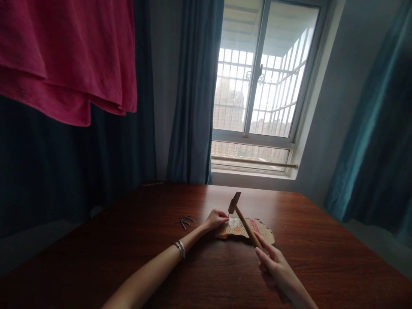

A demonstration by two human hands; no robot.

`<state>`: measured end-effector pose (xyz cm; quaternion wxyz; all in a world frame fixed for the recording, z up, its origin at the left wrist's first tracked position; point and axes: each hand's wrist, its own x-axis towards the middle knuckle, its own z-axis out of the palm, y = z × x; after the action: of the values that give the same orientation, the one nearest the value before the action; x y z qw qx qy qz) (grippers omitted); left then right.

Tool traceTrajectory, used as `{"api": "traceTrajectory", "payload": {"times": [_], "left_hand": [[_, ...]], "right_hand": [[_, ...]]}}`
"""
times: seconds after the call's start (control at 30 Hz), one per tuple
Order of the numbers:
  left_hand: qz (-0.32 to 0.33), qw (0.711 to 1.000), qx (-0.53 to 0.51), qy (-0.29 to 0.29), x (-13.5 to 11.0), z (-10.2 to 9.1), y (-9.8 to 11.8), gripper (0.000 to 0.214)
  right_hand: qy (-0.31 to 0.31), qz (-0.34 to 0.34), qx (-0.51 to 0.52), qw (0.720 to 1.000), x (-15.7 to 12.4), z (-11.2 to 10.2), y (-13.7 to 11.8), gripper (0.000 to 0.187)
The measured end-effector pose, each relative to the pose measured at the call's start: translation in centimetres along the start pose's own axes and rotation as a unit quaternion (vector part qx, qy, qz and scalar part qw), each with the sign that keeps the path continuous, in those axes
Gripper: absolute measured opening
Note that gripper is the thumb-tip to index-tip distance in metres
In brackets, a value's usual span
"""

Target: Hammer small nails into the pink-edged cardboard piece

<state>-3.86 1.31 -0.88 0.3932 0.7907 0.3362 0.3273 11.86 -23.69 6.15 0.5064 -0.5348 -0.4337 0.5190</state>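
Dark wooden surface point(209, 270): at twelve o'clock, the left grip point(216, 219) pinches a nail point(228, 216) at the speckled board point(237, 228); right grip point(273, 264) holds the hammer point(245, 223). I'd tap lightly, squarely, nail upright.

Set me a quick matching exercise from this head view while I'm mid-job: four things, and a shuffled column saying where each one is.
Things
1. hammer
2. loose dark nails
3. speckled board
4. pink cloth

Places
A. grouped on the table, to the left of the left hand
B. hanging at the upper left of the view
C. gripped by its handle in the right hand
D. on the table, partly crossed in the view by a wooden handle

Pairs: 1-C, 2-A, 3-D, 4-B
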Motion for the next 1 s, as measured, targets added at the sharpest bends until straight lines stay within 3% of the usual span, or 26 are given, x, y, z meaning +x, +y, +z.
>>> {"api": "traceTrajectory", "payload": {"times": [0.33,1.0], "left_hand": [[-0.002,0.999,0.037,0.008,-0.5,0.2,0.8,0.027],[0.023,0.999,0.029,0.014,-0.4,0.3,0.4,0.023]], "right_hand": [[0.032,-0.001,-0.065,0.997,-0.3,0.6,-2.0,0.08],[0.021,-0.058,-0.117,0.991,-0.4,2.0,-2.0,0.067]]}}
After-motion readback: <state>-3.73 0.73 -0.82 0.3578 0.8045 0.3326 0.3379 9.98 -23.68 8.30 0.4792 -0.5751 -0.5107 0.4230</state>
